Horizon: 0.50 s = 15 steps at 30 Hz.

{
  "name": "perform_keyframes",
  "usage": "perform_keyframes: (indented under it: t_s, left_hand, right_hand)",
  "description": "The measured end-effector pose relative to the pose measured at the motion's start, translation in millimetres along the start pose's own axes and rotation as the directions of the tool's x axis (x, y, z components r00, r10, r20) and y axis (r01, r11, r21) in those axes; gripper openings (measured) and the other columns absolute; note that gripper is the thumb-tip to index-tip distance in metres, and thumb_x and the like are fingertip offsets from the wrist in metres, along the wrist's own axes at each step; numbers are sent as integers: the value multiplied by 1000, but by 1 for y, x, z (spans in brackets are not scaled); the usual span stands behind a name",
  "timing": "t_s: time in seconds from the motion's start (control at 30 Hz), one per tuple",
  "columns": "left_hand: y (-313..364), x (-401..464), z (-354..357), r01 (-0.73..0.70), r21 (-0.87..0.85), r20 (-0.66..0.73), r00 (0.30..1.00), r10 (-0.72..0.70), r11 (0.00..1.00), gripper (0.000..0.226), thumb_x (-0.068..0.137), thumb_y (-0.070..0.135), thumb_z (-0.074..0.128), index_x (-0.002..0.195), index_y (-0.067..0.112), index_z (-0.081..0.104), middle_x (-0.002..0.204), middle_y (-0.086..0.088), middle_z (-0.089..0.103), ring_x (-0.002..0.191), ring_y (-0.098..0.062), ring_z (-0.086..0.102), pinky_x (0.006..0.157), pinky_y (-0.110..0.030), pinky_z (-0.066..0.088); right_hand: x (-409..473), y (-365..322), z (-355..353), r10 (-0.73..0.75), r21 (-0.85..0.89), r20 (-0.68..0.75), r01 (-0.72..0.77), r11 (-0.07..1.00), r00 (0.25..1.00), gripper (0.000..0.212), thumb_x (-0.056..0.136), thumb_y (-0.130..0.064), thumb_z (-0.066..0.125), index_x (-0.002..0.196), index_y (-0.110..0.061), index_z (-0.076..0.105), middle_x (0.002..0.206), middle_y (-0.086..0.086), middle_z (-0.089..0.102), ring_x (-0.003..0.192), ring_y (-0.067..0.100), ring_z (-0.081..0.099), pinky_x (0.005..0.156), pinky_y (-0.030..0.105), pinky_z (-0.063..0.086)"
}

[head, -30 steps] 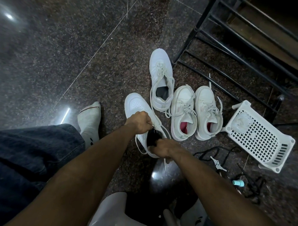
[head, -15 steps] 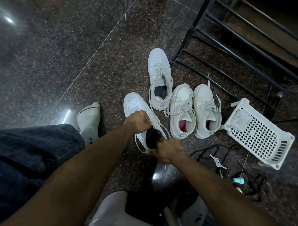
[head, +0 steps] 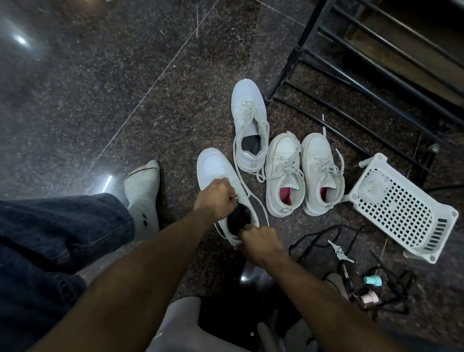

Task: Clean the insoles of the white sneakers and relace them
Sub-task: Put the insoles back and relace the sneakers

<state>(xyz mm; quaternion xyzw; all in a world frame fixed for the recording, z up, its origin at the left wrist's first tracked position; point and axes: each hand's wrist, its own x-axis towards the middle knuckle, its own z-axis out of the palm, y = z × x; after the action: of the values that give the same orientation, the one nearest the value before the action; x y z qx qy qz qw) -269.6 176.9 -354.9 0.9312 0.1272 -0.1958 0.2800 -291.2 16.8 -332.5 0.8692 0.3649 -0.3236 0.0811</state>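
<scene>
At 9 o'clock a leg in dark jeans (head: 50, 242) is seen, with a foot in a white sock (head: 142, 196) set on the dark stone floor (head: 96, 90). Both bare forearms are stretched from 6 o'clock toward the centre. The left hand (head: 216, 199) is curled over the lacing of the near sneaker (head: 214, 165), and the laces seem to be pinched by its fingers. The right hand (head: 260, 243) is curled at the heel rim of this sneaker, beside its dark opening; what it holds cannot be told. At 12 o'clock a second sneaker (head: 248, 115) is placed, and just to its right a pair with pink insoles (head: 302, 176). At 3 o'clock a white basket (head: 402, 210) is lying tipped, near a black rack (head: 362, 83). At 4 o'clock black cords (head: 313, 240) are lying.
</scene>
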Motion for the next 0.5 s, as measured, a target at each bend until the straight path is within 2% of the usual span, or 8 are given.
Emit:
perform_keyframes:
  t_s: [0.07, 0.17, 0.23, 0.3, 0.37, 0.4, 0.43, 0.5]
  left_hand:
    - [-3, -18, 10, 33, -77, -85, 996, -39, 996, 14, 86, 20, 62, 98, 17, 69, 116, 2, 51, 105, -20, 53, 76, -37, 50]
    - [-7, -49, 23, 159, -262, -173, 963, -208, 952, 23, 85, 16, 63, 107, 20, 58, 120, -2, 44, 97, -29, 58, 75, -37, 48]
    - [-14, -61, 27, 271, -327, -123, 938, -325, 906, 37, 84, 21, 66, 117, 23, 49, 122, -2, 47, 100, -29, 59, 79, -36, 45]
    - [-24, -63, 27, 343, -355, -38, 924, -381, 869, 47, 82, 28, 70, 123, 26, 46, 120, 1, 57, 104, -25, 60, 81, -33, 44]
    - [-32, -61, 21, 397, -351, 74, 915, -398, 848, 50, 79, 36, 74, 121, 26, 49, 114, -1, 64, 103, -24, 62, 83, -32, 47]
    - [-36, -58, 17, 419, -352, 130, 908, -399, 837, 49, 76, 38, 76, 118, 26, 53, 112, -3, 66, 100, -24, 63, 82, -32, 50]
    - [-38, -54, 14, 426, -338, 170, 905, -390, 839, 47, 74, 39, 78, 114, 25, 57, 111, -5, 66, 98, -25, 64, 80, -31, 51]
    - [-39, -48, 5, 390, -230, 213, 914, -344, 892, 37, 74, 41, 79, 103, 23, 67, 106, -5, 66, 97, -25, 64, 75, -28, 48]
  right_hand:
    - [-4, -14, 1, 4, 71, -12, -3, 997, 1000, 43, 91, -47, 55, 120, -16, 60, 121, 8, 63, 106, 33, 64, 83, 37, 49]
    - [-8, -34, 5, -45, 193, 17, 41, 980, 999, 44, 92, -45, 53, 125, -16, 57, 124, 13, 62, 109, 36, 61, 87, 41, 48]
    - [-13, -37, 9, -73, 282, 55, 55, 958, 996, 43, 92, -46, 44, 123, -19, 58, 124, 11, 61, 109, 36, 61, 89, 42, 48]
    - [-19, -31, 13, -39, 412, -33, 49, 910, 999, 34, 90, -38, 44, 111, -23, 66, 118, 5, 63, 105, 32, 62, 84, 39, 49]
    - [-22, -19, 15, 170, 565, -172, -44, 824, 970, 20, 89, -25, 51, 98, -22, 69, 107, 1, 64, 97, 30, 63, 77, 35, 48]
    - [-22, -12, 15, 283, 619, -212, -96, 779, 935, 18, 90, -23, 52, 98, -22, 67, 106, 0, 63, 95, 29, 63, 76, 35, 49]
    - [-20, -5, 12, 346, 652, -220, -127, 748, 912, 19, 90, -23, 52, 103, -23, 65, 109, -1, 61, 97, 29, 62, 78, 37, 50]
    - [-13, 4, 4, 300, 653, -161, -127, 747, 940, 34, 92, -23, 54, 125, -25, 56, 129, -4, 52, 111, 27, 58, 89, 41, 49]
